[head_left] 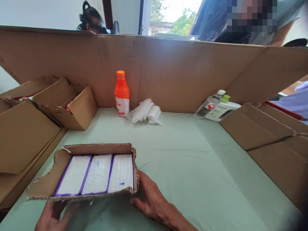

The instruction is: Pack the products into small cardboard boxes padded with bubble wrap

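Steadied an open cardboard box (98,148) at the near left, over the green cloth (183,173).
Cupped right hand (154,197) loosely against the box's right end, thumb apart, likely to stop sideways drift; could not tell how firmly gripped. Had left hand (53,216) under the near-left edge, likely to support weight; could not tell if closed or open, because of blur and overlap. Saw 3 white, purple-edged packs (96,175) side by side inside, probably to prevent sliding. Saw orange bottle (122,93) upright by the back cardboard panel (178,75), perhaps for room up front.
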### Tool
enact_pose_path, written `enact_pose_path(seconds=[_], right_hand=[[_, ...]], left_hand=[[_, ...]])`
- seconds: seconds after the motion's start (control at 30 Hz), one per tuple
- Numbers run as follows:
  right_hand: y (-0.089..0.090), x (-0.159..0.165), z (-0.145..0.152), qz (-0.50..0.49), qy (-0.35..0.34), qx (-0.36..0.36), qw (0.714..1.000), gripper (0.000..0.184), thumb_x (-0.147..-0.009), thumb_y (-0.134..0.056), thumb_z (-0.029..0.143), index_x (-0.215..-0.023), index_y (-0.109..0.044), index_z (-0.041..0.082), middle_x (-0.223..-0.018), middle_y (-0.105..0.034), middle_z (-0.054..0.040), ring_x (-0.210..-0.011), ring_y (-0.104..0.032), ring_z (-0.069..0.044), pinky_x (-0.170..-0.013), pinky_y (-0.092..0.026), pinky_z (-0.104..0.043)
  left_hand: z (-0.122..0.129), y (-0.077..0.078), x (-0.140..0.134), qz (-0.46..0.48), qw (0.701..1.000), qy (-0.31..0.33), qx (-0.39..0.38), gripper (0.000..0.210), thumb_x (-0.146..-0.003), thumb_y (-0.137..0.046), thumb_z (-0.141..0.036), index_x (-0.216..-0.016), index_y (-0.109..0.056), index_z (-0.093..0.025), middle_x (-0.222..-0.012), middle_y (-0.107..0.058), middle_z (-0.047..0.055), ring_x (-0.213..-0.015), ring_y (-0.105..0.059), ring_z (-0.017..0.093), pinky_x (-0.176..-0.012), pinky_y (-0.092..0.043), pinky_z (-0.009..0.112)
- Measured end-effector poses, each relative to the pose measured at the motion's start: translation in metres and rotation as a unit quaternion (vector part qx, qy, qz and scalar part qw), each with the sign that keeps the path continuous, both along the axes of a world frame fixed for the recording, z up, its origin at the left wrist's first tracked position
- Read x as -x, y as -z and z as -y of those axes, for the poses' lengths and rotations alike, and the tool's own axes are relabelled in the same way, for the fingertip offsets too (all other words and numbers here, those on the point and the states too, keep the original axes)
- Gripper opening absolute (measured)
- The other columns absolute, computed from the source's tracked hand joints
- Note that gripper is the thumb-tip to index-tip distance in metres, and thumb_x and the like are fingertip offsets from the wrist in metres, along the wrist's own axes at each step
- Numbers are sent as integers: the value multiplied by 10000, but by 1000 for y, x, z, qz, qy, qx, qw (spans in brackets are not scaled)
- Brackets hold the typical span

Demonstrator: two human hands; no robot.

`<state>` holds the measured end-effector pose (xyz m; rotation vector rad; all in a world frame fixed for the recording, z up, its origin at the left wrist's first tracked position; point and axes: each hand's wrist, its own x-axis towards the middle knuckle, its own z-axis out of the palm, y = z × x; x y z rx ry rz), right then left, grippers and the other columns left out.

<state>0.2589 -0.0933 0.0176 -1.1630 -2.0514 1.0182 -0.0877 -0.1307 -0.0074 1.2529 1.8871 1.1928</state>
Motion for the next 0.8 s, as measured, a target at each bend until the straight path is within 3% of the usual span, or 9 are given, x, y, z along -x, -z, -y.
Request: enact_pose_path(seconds=[0.13,0.23,0.33,0.43,0.5,0.6,0.7,0.8], right_hand=[[-11,-28,-38,-79,113,10,990,696,-836,-626,460,-1441,-452,165,-1412,-568,-168,-1270,-557,-332,-1053,-471,-498],[-12,-70,-69,-70,209,30,975,499,-802,-621,433,-1217,-605,156,-1118,-711,-136,-993,-667,-291,-876,-553,-441],[-16,-116,-92,-63,215,60,973,369,-761,-593,341,-1081,-650,164,-996,-731,-90,-884,-670,-254,-817,-560,-405],[-28,-152,-115,-52,157,88,982,285,-778,-556,315,-981,-694,169,-961,-744,-71,-903,-675,-261,-845,-554,-408],[-39,-166,-139,-18,169,59,984,279,-821,-523,325,-949,-717,171,-967,-753,-69,-930,-678,-270,-856,-548,-411],[-57,-169,-192,54,222,-55,972,315,-853,-484,275,-1030,-731,194,-1047,-755,-63,-962,-680,-252,-857,-542,-385],[-78,-157,-257,155,221,-192,944,360,-866,-466,177,-1113,-723,226,-1144,-734,-59,-1043,-654,-228,-934,-508,-369],[-93,-144,-308,240,233,-239,912,391,-874,-456,107,-1134,-725,223,-1179,-714,-71,-1092,-614,-234,-977,-472,-385]], left_hand=[[-48,-7,-65,131,990,49,17,775,-668,-782,-581,-1322,-527,-254,-1241,-701,98,-1089,-702,337,-928,-603,467],[-88,-9,-118,145,980,133,20,761,-748,-714,-553,-1380,-454,-218,-1395,-588,155,-1168,-665,314,-1020,-535,463],[-119,-9,-152,143,974,176,2,782,-781,-665,-527,-1430,-394,-186,-1473,-500,191,-1211,-638,306,-1053,-504,462],[-131,-2,-160,125,977,172,-2,756,-792,-650,-509,-1423,-407,-171,-1418,-551,192,-1196,-642,304,-1059,-492,481],[-129,9,-156,110,982,152,15,710,-784,-658,-517,-1372,-470,-166,-1335,-620,184,-1180,-648,315,-1057,-490,496],[-121,30,-147,103,988,115,29,663,-760,-680,-552,-1288,-557,-171,-1277,-666,164,-1198,-638,324,-1061,-491,480],[-116,48,-141,118,988,91,33,660,-740,-694,-592,-1232,-600,-163,-1232,-693,161,-1160,-661,324,-1023,-527,449],[-114,60,-139,123,988,87,36,653,-728,-718,-589,-1209,-618,-159,-1217,-702,158,-1134,-674,322,-1016,-537,430]])
